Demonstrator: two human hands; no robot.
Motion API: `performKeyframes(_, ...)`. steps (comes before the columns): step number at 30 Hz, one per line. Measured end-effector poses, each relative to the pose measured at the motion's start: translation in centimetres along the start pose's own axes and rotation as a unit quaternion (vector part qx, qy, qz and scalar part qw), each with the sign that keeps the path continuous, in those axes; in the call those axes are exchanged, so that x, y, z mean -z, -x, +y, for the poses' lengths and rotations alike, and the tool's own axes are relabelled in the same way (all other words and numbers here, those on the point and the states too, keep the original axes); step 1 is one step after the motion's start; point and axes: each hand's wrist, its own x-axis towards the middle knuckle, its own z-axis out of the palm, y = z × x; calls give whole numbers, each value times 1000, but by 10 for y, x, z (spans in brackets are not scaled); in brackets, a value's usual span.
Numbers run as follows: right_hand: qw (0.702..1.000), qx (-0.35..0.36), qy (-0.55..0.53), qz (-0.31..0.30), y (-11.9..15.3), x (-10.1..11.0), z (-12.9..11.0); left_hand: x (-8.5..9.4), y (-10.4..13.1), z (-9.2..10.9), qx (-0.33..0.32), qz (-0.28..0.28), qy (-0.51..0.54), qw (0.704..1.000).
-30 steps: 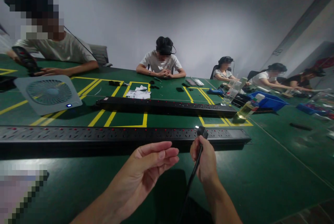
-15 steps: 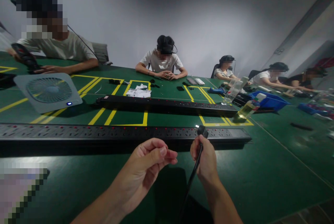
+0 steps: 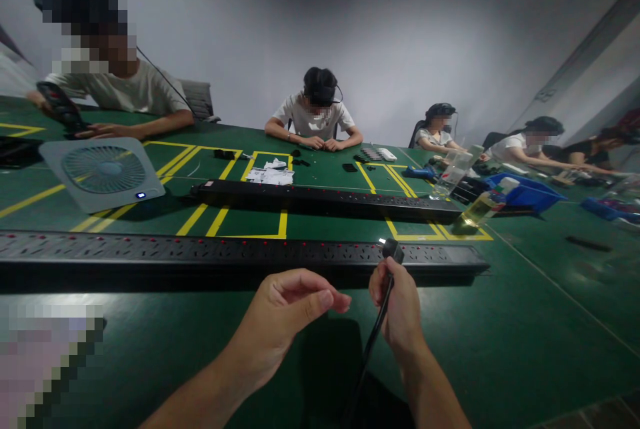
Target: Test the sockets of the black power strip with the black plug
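Note:
My right hand (image 3: 399, 299) is closed on a black power plug (image 3: 393, 251), its metal pins pointing up and to the left. From the plug a black cord (image 3: 376, 335) hangs down past my wrist toward the bottom edge. Left of it, my left hand (image 3: 295, 312) is held in the air, fingers loosely curved and nothing visible in them. Just beyond both hands lies a long black power strip (image 3: 240, 252) with rows of sockets and small red parts. The plug appears in front of the strip's right part; whether they touch I cannot tell.
A second long power strip (image 3: 320, 202) lies farther back. At left stands a square fan (image 3: 107, 172); at right are a bottle of yellow liquid (image 3: 483, 209) and a blue bin (image 3: 535, 194). Crumpled white paper (image 3: 270, 174) lies mid-table. Several people sit across the green table (image 3: 525, 322).
My left hand's fingers have straightened and drawn together somewhat. My right hand keeps its hold on the plug. The whole view has shifted slightly; the person opposite has moved their hands apart.

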Motion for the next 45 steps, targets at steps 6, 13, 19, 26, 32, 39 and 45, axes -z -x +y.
performKeyframes(6, 1000, 0, -2, 10, -1, 0, 2, 30, -22, -23, -263, 104, -477, 832)
performKeyframes(13, 1000, 1, 0, 12, 0, 0, 1, 50, -36, -47, -229, 139, -507, 819)
performKeyframes(19, 1000, -3, -7, 8, 0, 1, 2, 37, -31, -41, -202, 143, -430, 868)
performKeyframes(26, 999, -32, 7, 16, -1, -2, 5, 53, -35, -45, -318, 160, -564, 745)
performKeyframes(32, 992, -99, 79, -20, -2, -9, 3, 57, -56, -41, -284, 121, -715, 627)
performKeyframes(39, 975, -132, 139, -109, -8, -20, -3, 62, -83, -52, -276, 30, -775, 567)
performKeyframes(45, 953, -183, 200, -139, -22, -32, 8, 70, -84, -55, -292, 35, -758, 582)
